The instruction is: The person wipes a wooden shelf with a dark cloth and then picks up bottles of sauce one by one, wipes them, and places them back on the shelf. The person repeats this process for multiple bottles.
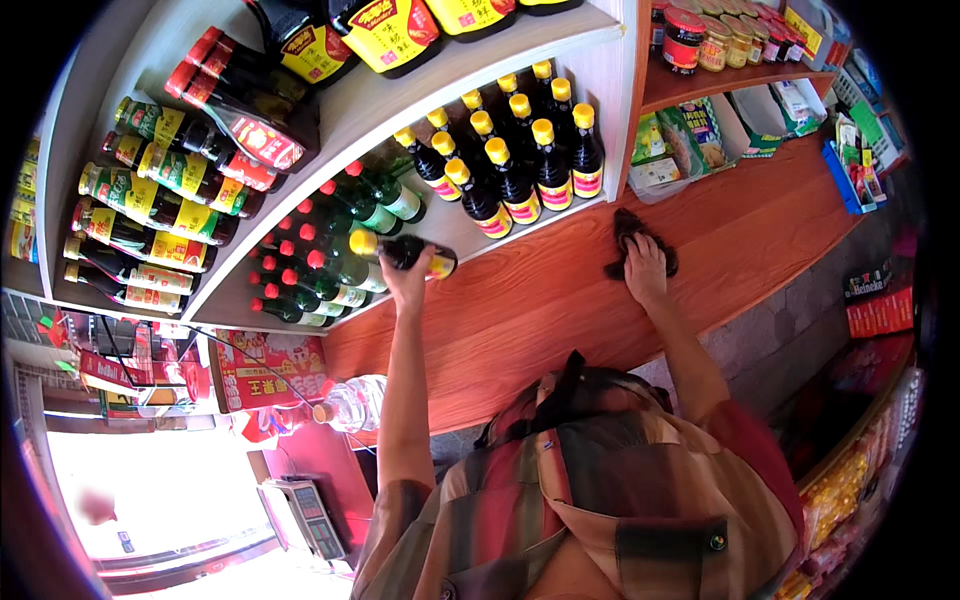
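My left hand (406, 283) grips a dark glass bottle (409, 253) with a yellow cap, tilted almost flat in front of the lower shelf. My right hand (645, 264) presses a bunched dark brown cloth (627, 226) onto the reddish wood-grain counter (517, 300). Several dark bottles with yellow caps (517, 176) stand in rows on the lower shelf, beyond both hands. Beside them, left of the held bottle, are green glass bottles with red caps (330, 255).
Larger sauce bottles (390, 34) line the shelf above. Jars (682, 45) and an open plastic container of packets (667, 150) sit at the right. A blue tray (847, 180) stands near the counter's right end. A clear plastic jug (360, 403) is at the left end.
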Available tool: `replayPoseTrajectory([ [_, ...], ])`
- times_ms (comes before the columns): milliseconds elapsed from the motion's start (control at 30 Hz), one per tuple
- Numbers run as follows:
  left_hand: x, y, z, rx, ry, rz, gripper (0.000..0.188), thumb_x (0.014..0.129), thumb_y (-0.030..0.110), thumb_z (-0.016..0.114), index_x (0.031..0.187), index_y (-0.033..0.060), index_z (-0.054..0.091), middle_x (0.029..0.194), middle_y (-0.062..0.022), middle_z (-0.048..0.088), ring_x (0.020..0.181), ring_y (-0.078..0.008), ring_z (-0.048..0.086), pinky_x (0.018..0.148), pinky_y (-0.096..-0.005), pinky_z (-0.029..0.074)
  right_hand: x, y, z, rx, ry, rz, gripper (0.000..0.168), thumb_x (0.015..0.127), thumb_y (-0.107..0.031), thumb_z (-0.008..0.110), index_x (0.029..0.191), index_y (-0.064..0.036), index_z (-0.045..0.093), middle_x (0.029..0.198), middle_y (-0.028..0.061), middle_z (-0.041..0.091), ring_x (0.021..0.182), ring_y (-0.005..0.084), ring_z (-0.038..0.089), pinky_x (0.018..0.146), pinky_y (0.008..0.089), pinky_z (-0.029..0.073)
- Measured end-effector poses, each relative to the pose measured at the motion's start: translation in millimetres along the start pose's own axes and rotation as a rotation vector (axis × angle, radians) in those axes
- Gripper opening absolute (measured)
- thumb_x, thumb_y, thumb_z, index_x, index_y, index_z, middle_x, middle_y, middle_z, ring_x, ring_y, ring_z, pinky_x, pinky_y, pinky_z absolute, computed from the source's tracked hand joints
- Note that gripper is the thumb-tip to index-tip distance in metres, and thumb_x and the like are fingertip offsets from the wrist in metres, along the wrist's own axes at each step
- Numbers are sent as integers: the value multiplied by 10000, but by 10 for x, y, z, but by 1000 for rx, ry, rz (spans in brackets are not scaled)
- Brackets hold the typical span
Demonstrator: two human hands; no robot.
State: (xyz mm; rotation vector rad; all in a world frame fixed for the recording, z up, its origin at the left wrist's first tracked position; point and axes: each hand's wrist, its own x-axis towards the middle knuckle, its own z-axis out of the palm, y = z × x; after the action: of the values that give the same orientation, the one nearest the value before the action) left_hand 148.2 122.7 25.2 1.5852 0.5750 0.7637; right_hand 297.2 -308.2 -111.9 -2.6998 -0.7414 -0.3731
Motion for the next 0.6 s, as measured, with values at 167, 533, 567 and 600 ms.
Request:
replayPoseTrajectory([
  [167, 617, -335, 525, -4, 92, -49, 586, 660, -7, 821, 1146, 59, 501, 968, -31, 624, 849, -152, 612, 785, -324, 528, 35, 18, -1, -5, -8, -18, 440, 874, -201, 555, 1287, -52, 530, 1366, 120, 454, 1279, 325, 408, 992, 466, 379],
  [533, 847, -539, 934, -146, -39, -113, 721, 744, 1, 757, 1343, 48, 359, 1187, -67, 550, 1054, -183, 551, 928, -327, 463, 76, 22, -45, 18, -41, -6, 429, 881, -205, 552, 1287, -68, 533, 1383, 126, 444, 1299, 331, 393, 990, 464, 378],
  [567, 834, -502, 929, -187, -50, -209, 755, 759, -19, 733, 1383, 50, 313, 1224, -68, 525, 1092, -187, 535, 955, -332, 449, 58, 34, -44, 17, -47, 1, 430, 879, -206, 554, 1286, -68, 534, 1383, 126, 445, 1299, 330, 393, 990, 463, 378],
  [600, 825, -500, 876, -177, -89, -217, 807, 755, -35, 722, 1416, 72, 272, 1232, -63, 520, 1096, -188, 534, 959, -338, 449, 80, 20, -66, 21, -48, -1, 432, 877, -206, 557, 1286, -69, 534, 1383, 125, 445, 1299, 329, 394, 990, 462, 378],
])
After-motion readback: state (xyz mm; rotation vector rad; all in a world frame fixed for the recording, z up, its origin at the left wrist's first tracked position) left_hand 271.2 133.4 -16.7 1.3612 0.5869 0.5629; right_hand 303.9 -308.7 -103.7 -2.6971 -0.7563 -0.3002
